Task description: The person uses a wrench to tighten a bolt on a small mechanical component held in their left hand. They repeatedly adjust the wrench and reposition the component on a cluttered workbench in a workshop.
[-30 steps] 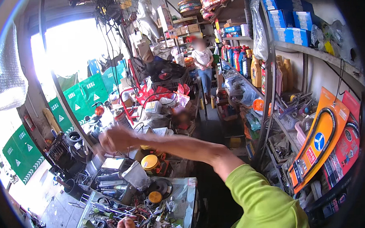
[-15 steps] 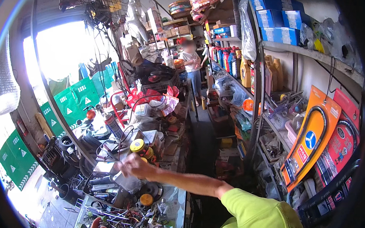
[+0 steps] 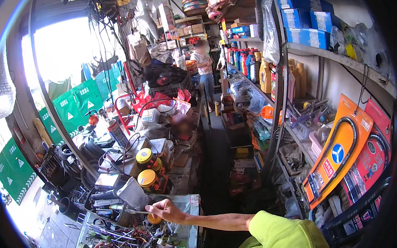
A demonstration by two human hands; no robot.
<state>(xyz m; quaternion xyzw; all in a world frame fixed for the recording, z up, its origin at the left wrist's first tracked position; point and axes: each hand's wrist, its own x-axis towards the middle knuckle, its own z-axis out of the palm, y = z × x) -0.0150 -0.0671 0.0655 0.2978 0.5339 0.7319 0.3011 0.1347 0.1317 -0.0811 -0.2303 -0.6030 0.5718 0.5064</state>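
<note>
My right hand (image 3: 166,211) reaches in from the right over the cluttered workbench, its fingers closed around a slim metal tool (image 3: 136,211) that points left. The tool's exact kind is too small to make out. Beneath it lie loose hand tools, among them a wrench (image 3: 159,232), and a round orange-yellow lid (image 3: 154,218) partly hidden by the hand. Of my left hand (image 3: 98,247) only a sliver shows at the lower edge beside the tool pile, so its grip cannot be judged. Just beyond my right hand stand yellow-lidded tubs (image 3: 147,178).
A tray of tools (image 3: 108,204) sits left of my right hand. A narrow aisle (image 3: 216,169) runs between the bench and the right-hand shelves (image 3: 290,159). Orange packaging (image 3: 337,152) hangs at the right. A person (image 3: 204,66) stands at the far end.
My right hand has come down and slightly right, and the slim metal tool now shows clearly in it. My left hand has slipped lower, with less of it visible. The view has shifted a little.
</note>
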